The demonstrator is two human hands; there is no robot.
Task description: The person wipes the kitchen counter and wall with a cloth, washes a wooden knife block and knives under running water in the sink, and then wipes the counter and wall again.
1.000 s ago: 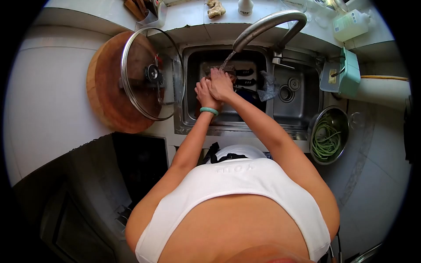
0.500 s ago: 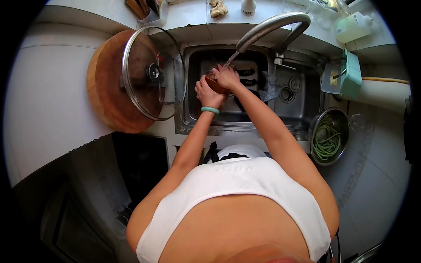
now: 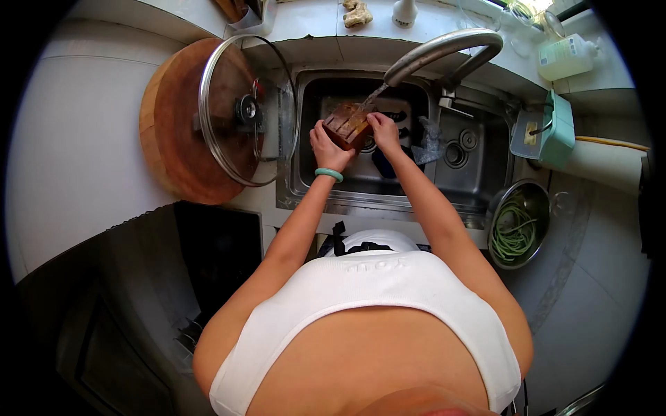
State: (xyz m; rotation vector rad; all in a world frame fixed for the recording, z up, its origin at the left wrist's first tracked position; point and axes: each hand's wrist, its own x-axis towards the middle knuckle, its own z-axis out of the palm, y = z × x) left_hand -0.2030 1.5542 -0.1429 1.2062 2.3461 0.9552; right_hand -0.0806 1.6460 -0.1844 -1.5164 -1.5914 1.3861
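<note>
Over the left basin of the steel sink (image 3: 303, 139), both hands hold a brown wooden knife block (image 3: 341, 123) with dark slots in its wet top. My left hand (image 3: 329, 149), below a green bangle (image 3: 329, 174), wraps round the block's left side. At its right edge, the fingers of my right hand (image 3: 385, 132) are closed on it. Water runs from the curved faucet (image 3: 451, 43) onto the block. Dark objects, partly hidden, lie on the basin floor beside a crumpled clear plastic bag (image 3: 429, 142).
Left of the sink, a glass lid (image 3: 246, 107) leans on a round wooden chopping board (image 3: 173, 139). A metal bowl of green beans (image 3: 515, 229) stands at the right. Ginger (image 3: 357, 14) and a white bottle (image 3: 404, 12) sit on the ledge behind, a clear bottle (image 3: 565, 58) farther right.
My right hand has moved from the block's top to its right edge, uncovering the slotted face under the stream. My left hand still grips the left side. The view has shifted slightly.
</note>
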